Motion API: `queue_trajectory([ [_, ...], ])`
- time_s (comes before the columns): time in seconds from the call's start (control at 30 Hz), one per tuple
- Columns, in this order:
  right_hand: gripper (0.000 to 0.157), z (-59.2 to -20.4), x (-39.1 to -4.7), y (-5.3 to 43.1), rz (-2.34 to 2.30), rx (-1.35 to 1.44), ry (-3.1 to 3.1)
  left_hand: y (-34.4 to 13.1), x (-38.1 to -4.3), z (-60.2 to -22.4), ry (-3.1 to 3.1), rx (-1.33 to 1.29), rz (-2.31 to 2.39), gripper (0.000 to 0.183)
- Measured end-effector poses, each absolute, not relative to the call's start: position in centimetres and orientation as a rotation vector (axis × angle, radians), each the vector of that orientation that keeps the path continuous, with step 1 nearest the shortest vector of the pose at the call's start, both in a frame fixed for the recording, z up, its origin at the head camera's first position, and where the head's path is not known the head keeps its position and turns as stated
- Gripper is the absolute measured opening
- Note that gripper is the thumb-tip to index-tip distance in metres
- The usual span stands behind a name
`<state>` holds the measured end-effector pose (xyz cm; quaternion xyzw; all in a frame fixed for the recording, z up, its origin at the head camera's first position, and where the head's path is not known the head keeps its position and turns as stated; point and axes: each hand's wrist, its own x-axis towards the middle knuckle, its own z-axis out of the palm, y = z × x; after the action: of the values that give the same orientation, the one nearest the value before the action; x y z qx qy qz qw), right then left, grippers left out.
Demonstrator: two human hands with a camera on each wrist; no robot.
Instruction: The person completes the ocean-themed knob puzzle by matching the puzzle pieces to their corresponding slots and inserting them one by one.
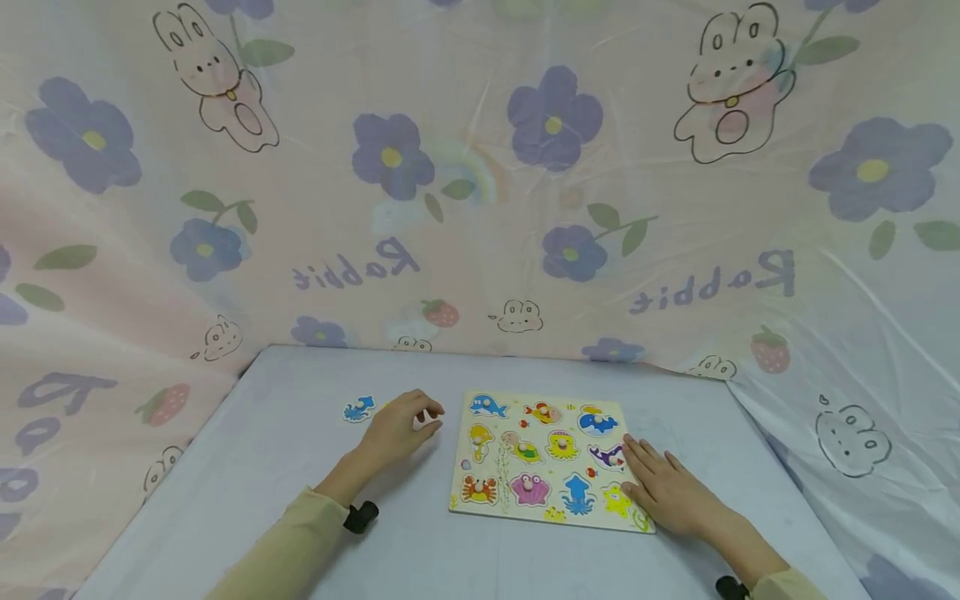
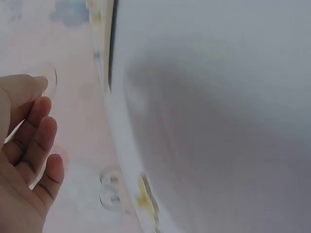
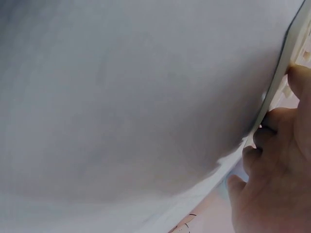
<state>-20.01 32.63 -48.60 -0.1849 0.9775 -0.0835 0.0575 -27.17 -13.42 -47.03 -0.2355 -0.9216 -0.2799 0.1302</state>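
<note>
A cream puzzle board [image 1: 525, 521] with colourful sea animals lies flat on the table. My right hand [image 1: 663, 487] rests at its right edge with the fingers extended, thumb and fingertips touching the board [image 3: 281, 73]. To the left of the board my left hand [image 1: 401, 425] hovers above the table, fingers loosely bent and nothing between them. In the left wrist view, its fingertips [image 2: 44, 133] stand apart from the board [image 2: 104, 53]. A loose blue squid piece [image 1: 358, 408] lies beyond the left hand. Beside it, a yellow piece [image 2: 146, 199] is mostly hidden by that hand in the head view.
The white table [image 1: 420, 550] carries the board and the loose pieces. A curtain [image 1: 480, 225] printed with rabbits and flowers hangs behind it and along both sides. Each wrist wears a small black camera [image 1: 362, 517].
</note>
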Motion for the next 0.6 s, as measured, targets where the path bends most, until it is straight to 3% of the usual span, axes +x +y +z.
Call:
queue_trajectory([
  [0.6,0.072,-48.6,-20.0,32.5,-0.252,-0.557,2.967,-23.7,-29.9,-46.6,-2.696,-0.562,-0.796,0.019],
])
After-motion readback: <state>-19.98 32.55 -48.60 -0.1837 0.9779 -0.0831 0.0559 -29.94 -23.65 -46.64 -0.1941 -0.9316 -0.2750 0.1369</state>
